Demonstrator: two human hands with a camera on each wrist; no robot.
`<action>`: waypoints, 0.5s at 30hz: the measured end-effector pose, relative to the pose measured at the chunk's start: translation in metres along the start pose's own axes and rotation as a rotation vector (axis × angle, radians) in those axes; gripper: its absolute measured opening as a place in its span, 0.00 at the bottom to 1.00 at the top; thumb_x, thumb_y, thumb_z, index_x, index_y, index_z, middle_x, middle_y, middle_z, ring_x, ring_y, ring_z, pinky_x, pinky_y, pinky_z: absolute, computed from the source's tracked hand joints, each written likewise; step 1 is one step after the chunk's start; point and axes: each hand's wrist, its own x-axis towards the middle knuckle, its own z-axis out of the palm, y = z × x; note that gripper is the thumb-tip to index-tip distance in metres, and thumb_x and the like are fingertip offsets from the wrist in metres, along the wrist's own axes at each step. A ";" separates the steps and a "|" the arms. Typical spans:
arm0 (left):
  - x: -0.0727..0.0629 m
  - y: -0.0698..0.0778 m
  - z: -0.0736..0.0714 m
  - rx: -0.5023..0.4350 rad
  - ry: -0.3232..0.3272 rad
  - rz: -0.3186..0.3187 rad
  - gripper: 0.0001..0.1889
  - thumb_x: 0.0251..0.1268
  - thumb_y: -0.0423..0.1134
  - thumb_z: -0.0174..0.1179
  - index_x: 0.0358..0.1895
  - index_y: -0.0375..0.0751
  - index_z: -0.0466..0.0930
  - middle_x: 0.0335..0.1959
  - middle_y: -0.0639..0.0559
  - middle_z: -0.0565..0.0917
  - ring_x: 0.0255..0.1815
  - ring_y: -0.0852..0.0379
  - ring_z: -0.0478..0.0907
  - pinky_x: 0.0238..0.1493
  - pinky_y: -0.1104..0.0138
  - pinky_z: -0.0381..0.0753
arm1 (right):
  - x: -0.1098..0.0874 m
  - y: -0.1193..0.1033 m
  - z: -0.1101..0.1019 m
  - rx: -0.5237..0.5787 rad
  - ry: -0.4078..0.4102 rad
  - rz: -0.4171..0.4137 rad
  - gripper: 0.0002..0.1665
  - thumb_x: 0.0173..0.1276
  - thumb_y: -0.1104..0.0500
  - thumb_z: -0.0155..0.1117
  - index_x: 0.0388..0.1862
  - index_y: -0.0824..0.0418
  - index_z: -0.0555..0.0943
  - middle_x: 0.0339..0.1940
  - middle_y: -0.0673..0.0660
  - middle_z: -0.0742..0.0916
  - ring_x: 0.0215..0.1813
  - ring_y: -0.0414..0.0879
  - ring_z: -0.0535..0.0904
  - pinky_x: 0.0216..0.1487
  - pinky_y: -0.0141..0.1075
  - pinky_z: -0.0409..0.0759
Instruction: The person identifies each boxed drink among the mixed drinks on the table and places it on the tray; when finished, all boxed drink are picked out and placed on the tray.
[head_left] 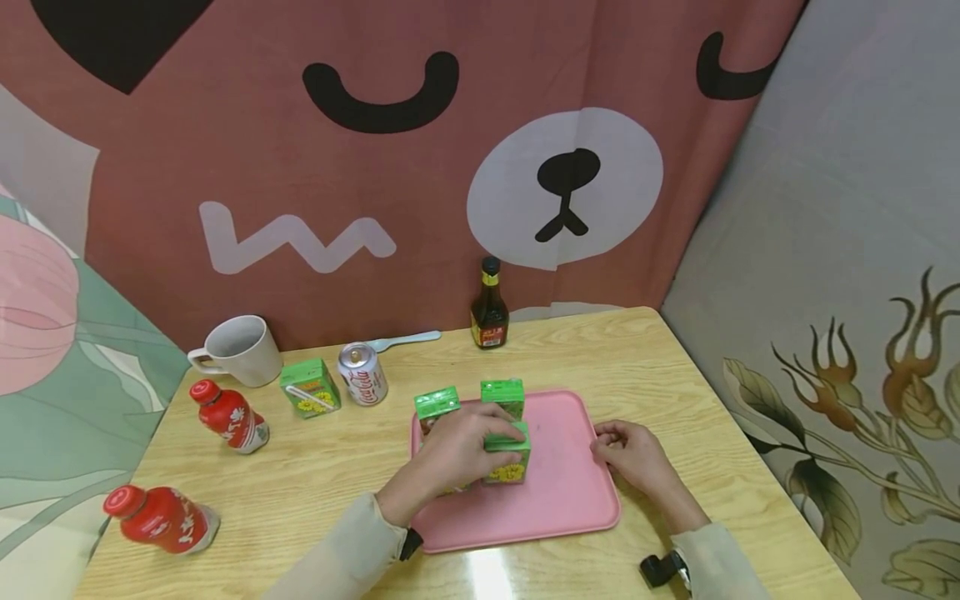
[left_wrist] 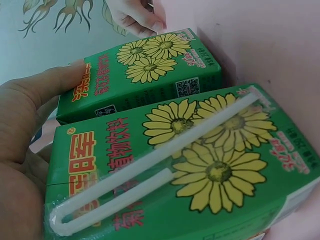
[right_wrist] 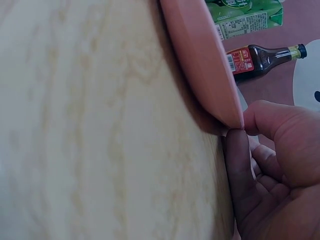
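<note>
My left hand (head_left: 468,446) reaches over a pink tray (head_left: 555,500) and grips a green drink carton (head_left: 508,471) with yellow flowers, thumb on its near side. In the left wrist view the thumb lies on that carton (left_wrist: 150,65). A second carton (left_wrist: 200,165) with a white bent straw stands beside it, closer to the camera; the hand mostly hides it in the head view. Two more green cartons stand behind on the tray, a left one (head_left: 437,403) and a right one (head_left: 502,392). My right hand (head_left: 633,454) pinches the tray's right rim between thumb and fingers.
On the left of the wooden table stand two red-capped bottles (head_left: 232,417), a grey mug (head_left: 247,354), another green carton (head_left: 309,387) and a Coca-Cola can (head_left: 362,375). A pale blue fork (head_left: 408,339) and a dark sauce bottle (head_left: 491,312) are at the back, by the curtain.
</note>
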 end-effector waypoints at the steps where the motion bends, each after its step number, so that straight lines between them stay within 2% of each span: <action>1: 0.000 0.000 0.000 -0.002 -0.003 0.000 0.10 0.61 0.50 0.74 0.46 0.61 0.91 0.49 0.68 0.83 0.48 0.69 0.79 0.43 0.70 0.80 | 0.000 0.000 0.000 -0.002 0.000 -0.001 0.18 0.67 0.64 0.70 0.54 0.70 0.82 0.36 0.57 0.84 0.34 0.47 0.79 0.29 0.36 0.82; 15: 0.001 -0.001 0.001 0.029 -0.020 -0.006 0.10 0.60 0.50 0.75 0.44 0.59 0.90 0.49 0.68 0.83 0.49 0.68 0.79 0.44 0.69 0.80 | 0.001 0.002 0.000 -0.002 0.003 -0.017 0.17 0.66 0.65 0.69 0.52 0.71 0.82 0.35 0.57 0.83 0.33 0.47 0.79 0.28 0.35 0.81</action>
